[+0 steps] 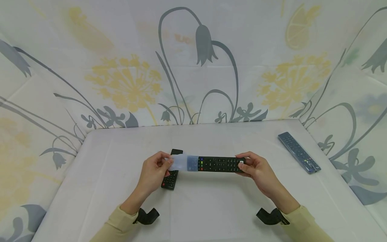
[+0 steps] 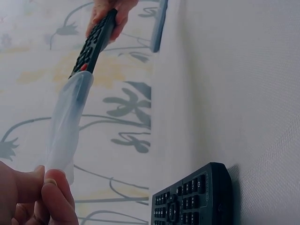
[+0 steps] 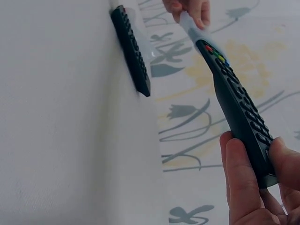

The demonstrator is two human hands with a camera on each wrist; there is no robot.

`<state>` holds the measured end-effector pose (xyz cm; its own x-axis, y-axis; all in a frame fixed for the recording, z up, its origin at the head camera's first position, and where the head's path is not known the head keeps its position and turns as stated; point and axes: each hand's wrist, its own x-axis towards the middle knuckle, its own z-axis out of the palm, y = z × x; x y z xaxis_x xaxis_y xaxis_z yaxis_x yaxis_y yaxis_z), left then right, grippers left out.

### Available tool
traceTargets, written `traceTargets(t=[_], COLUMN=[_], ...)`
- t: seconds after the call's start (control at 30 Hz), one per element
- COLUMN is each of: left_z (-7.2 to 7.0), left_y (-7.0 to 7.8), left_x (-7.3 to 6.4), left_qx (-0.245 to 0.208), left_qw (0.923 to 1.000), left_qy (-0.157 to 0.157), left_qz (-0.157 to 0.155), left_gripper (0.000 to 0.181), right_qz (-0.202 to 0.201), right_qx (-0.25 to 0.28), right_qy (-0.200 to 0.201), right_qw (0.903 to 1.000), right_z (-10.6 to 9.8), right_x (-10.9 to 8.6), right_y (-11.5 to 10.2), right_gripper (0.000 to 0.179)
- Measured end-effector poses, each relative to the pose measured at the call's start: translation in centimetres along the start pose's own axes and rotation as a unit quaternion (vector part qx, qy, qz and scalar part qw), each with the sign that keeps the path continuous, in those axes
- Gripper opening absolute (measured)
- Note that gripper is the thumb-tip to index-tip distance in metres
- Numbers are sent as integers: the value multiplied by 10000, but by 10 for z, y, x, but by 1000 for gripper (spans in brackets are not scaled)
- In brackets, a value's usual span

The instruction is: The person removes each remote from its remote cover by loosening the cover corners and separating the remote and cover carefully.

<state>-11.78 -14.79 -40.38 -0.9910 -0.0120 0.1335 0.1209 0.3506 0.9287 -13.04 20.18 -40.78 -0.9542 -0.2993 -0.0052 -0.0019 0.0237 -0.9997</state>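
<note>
A black remote control (image 1: 220,164) with rows of buttons is held level above the table. My right hand (image 1: 255,169) pinches its right end between thumb and fingers. Over the other end sits a translucent, bluish plastic sleeve (image 1: 184,163), covering part of the remote. My left hand (image 1: 155,171) pinches the sleeve's far tip between thumb and fingers. In the left wrist view the sleeve (image 2: 70,117) looks thin, with its mouth around the remote (image 2: 93,44). Beneath my left hand a second black remote (image 1: 169,181) lies on the table, partly hidden by the hand and sleeve.
At the right of the table (image 1: 217,208) lies a third remote (image 1: 297,151), bluish and apparently in a clear cover, set at a slant. Flower-patterned cloth (image 1: 193,84) rises behind the table and at both sides. A black strap (image 1: 148,216) shows at my left wrist.
</note>
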Motion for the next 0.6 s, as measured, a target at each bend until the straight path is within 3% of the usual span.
traceTargets(t=[0.6], left_z=[-2], left_y=[-1], left_x=[-1], left_qx=[85], left_qw=[9999], left_qy=[-51], left_qz=[-45], left_gripper=[4], right_qz=[27], right_qx=[-140], right_qy=[-21], right_qw=[9999], right_z=[-1], right_x=[-3], right_y=[1], right_gripper=[34])
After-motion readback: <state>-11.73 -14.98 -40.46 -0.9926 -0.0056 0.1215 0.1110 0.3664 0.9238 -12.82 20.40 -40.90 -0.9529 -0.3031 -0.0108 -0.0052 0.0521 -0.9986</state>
